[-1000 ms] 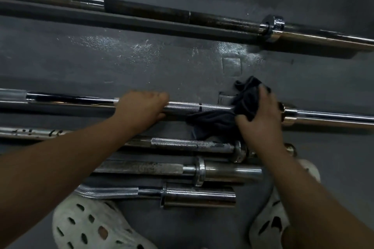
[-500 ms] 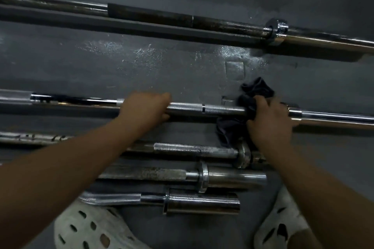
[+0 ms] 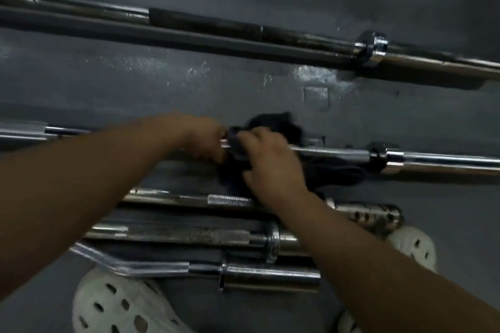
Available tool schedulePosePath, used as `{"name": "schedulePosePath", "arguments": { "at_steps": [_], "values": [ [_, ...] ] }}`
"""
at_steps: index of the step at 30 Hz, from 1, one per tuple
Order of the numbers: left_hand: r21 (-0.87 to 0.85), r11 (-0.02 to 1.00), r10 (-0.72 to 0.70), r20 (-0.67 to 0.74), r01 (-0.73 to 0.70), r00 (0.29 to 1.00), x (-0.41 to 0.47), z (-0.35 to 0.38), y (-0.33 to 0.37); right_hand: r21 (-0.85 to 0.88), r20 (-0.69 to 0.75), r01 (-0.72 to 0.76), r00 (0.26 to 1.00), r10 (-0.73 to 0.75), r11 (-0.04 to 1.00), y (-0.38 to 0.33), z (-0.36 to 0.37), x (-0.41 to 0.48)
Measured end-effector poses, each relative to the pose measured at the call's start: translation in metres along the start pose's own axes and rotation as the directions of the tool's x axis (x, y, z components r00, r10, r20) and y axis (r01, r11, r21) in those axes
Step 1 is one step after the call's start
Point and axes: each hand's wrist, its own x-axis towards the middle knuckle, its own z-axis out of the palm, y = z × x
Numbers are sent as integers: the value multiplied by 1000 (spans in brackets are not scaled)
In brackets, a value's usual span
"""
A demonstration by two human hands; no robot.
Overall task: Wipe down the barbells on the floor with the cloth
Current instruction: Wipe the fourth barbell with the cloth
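Five bars lie roughly parallel on the dark grey painted floor (image 3: 135, 84). Since a second ago the right hand (image 3: 270, 162) has run the bunched black cloth (image 3: 276, 123) leftward along the long chrome barbell with the black collar (image 3: 433, 161), away from the collar end and up to the left hand (image 3: 205, 140). The two hands now sit just beside each other on the shaft. Left hand curls round the bar, steadying it. Right hand grips the cloth wrapped over the shaft, with a tail of it trailing below. Reading: one stroke of this stretch is done; the shaft beyond the left hand and the sleeve past the collar likely still need wiping. Farther out lies the dark-shafted long barbell (image 3: 297, 38), no hand on it. Nearer the feet, three short chrome bars (image 3: 189, 236) crowd the working bar under the right forearm, leaving little room for the cloth to pass below. White perforated clogs (image 3: 116, 305) stand at the floor's near edge. Frame blurred; finger detail uncertain.
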Motion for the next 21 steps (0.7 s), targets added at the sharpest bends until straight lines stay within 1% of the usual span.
{"name": "schedulePosePath", "arguments": {
  "at_steps": [1, 2, 3, 4, 5, 6, 7, 8, 9, 10, 11, 12, 13, 14, 15, 16, 17, 18, 19, 20, 21],
  "values": [
    [77, 997, -14, -123, 23, 992, -6, 6, 0, 24, 46, 72, 996, -73, 997, -6, -1, 2],
    [217, 974, 20, -353, 61, 935, -13, 19, -2, 43, 75, 93, 992, -96, 995, 2, -6, 2],
    [338, 937, 113, -529, 86, 841, -23, 34, -1, 42, 78, 66, 995, -69, 997, 21, -10, -2],
    [377, 920, 162, -609, 104, 777, -30, 48, 0, 36, 68, -4, 998, 2, 999, 48, -13, -10],
    [372, 925, 177, -596, 74, 784, -27, 53, -1, 44, 28, -110, 994, 109, 993, 74, -18, -22],
    [325, 944, 131, -522, 55, 843, -20, 44, -2, 76, -21, -219, 975, 221, 973, 98, -24, -33],
    [243, 970, 76, -399, 25, 914, -12, 32, -7, 110, -55, -290, 953, 297, 951, 114, -25, -41],
    [124, 992, 42, -226, -14, 973, -5, 22, -10, 137, -62, -328, 939, 338, 935, 122, -24, -46],
    [30, 998, 55, -86, -52, 995, 3, 9, -10, 170, -65, -359, 925, 374, 918, 127, -21, -48],
    [-13, 998, 66, 8, -66, 998, 7, -1, -10, 202, -76, -375, 915, 397, 905, 128, -20, -48],
    [-33, 997, 67, 24, -66, 997, 9, -2, -12, 232, -90, -374, 911, 403, 898, 126, -20, -44],
    [-1, 998, 68, -49, -68, 996, 5, 2, -16, 280, -103, -364, 908, 405, 888, 123, -22, -40],
    [107, 992, 86, -210, -64, 974, -3, 11, -18, 358, -111, -366, 897, 428, 859, 121, -26, -36],
    [242, 969, 161, -435, -57, 886, -9, 26, -18, 471, -116, -376, 870, 478, 798, 123, -33, -35],
    [336, 940, 258, -596, -55, 760, -16, 42, -17, 574, -139, -387, 823, 551, 722, 128, -42, -36],
    [374, 926, 312, -677, -53, 667, -22, 52, -17, 624, -205, -394, 751, 628, 675, 135, -48, -37],
    [377, 925, 312, -699, -39, 644, -23, 55, -18, 617, -286, -417, 670, 685, 667, 140, -52, -38],
    [367, 930, 284, -677, -22, 679, -22, 52, -18, 551, -350, -467, 623, 699, 692, 142, -53, -38],
    [338, 941, 241, -643, -13, 727, -22, 50, -18, 435, -368, -510, 652, 663, 742, 139, -47, -41],
    [328, 945, 216, -615, -3, 759, -21, 46, -17, 311, -328, -486, 751, 572, 817, 135, -39, -45],
    [350, 937, 217, -590, 5, 778, -17, 44, -16, 197, -237, -393, 870, 433, 898, 129, -32, -50]
  ]
}}
